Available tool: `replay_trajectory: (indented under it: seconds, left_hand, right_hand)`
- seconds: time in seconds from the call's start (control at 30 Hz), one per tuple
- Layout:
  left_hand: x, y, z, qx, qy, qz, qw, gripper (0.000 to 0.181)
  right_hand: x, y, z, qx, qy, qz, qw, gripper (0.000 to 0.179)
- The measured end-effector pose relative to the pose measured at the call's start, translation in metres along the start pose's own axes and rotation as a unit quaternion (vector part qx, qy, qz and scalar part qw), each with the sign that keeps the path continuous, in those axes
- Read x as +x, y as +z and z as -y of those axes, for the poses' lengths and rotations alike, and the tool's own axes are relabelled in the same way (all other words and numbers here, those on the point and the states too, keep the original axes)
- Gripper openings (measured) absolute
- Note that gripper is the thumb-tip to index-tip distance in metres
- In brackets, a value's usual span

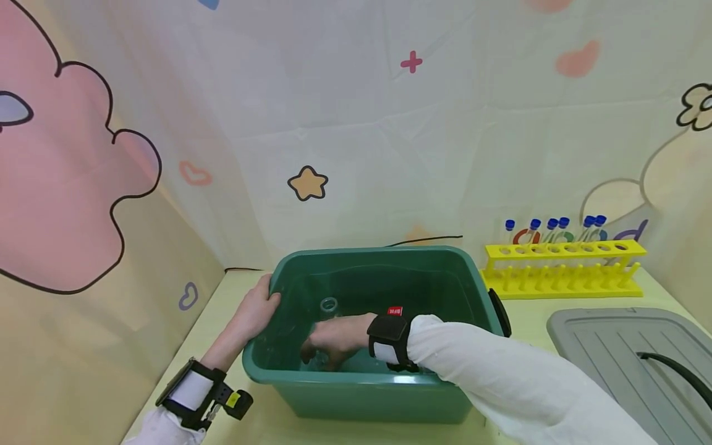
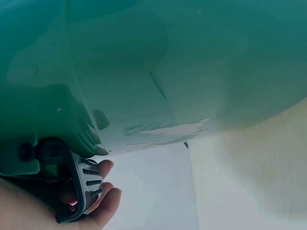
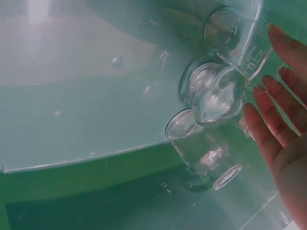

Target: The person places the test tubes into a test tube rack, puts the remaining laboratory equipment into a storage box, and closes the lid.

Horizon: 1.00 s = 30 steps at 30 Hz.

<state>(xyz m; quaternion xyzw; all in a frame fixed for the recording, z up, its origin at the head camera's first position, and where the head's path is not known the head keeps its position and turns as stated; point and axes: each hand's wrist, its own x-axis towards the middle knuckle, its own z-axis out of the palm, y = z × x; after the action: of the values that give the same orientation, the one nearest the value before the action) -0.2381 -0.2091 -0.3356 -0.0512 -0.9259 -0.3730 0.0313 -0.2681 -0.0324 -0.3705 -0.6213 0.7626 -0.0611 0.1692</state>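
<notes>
A green plastic tub (image 1: pixel 361 395) stands on the table. My left hand (image 1: pixel 258 309) grips it at its left end; in the left wrist view the fingers (image 2: pixel 109 203) curl round its black handle (image 2: pixel 69 165). Down inside the tub is my right hand (image 1: pixel 339 339), its fingers (image 3: pixel 268 124) extended beside clear glassware in the right wrist view. Closest to the thumb and fingertips is a beaker (image 3: pixel 256 60) with printed marks. A round glass vessel (image 3: pixel 218 96) and a clear glass jar (image 3: pixel 201 148), lying tilted, sit next to it.
Right of the tub, a yellow rack (image 1: pixel 564 290) holds several blue-capped test tubes (image 1: pixel 535 225). A grey lid (image 1: pixel 612 346) with a black handle lies in front of it. A patterned cloth (image 1: pixel 361 154) hangs behind the table. A red label (image 1: pixel 395 311) shows inside the tub.
</notes>
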Motion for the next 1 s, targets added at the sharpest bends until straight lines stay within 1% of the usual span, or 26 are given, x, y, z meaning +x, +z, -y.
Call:
replay_trajectory:
  seconds: [0.2, 0.33, 0.47, 0.7, 0.77, 1.0]
  left_hand:
    - [0.001, 0.003, 0.0, -0.003, 0.002, -0.001, 1.0, 0.039]
    - [0.002, 0.005, -0.002, -0.001, -0.001, 0.002, 1.0, 0.039]
    - [0.003, 0.006, -0.002, -0.001, -0.001, 0.003, 1.0, 0.04]
    - [0.001, 0.005, -0.001, -0.002, -0.005, 0.005, 1.0, 0.041]
    - [0.0, 0.005, -0.001, -0.002, -0.007, 0.005, 1.0, 0.041]
    - [-0.002, 0.001, -0.003, 0.009, 0.008, -0.003, 0.9999, 0.039]
  right_hand:
    - [-0.003, 0.0, 0.002, -0.004, 0.017, 0.004, 0.9998, 0.041]
    - [-0.006, -0.006, 0.001, 0.002, 0.018, 0.001, 0.9998, 0.045]
    - [-0.008, -0.016, 0.002, 0.005, 0.019, -0.005, 0.9998, 0.046]
    - [-0.016, -0.036, 0.006, -0.012, 0.045, -0.018, 0.9988, 0.045]
    - [-0.021, -0.044, 0.006, -0.012, 0.048, -0.026, 0.9985, 0.044]
    - [-0.044, -0.075, 0.009, -0.014, 0.053, -0.06, 0.9966, 0.043]
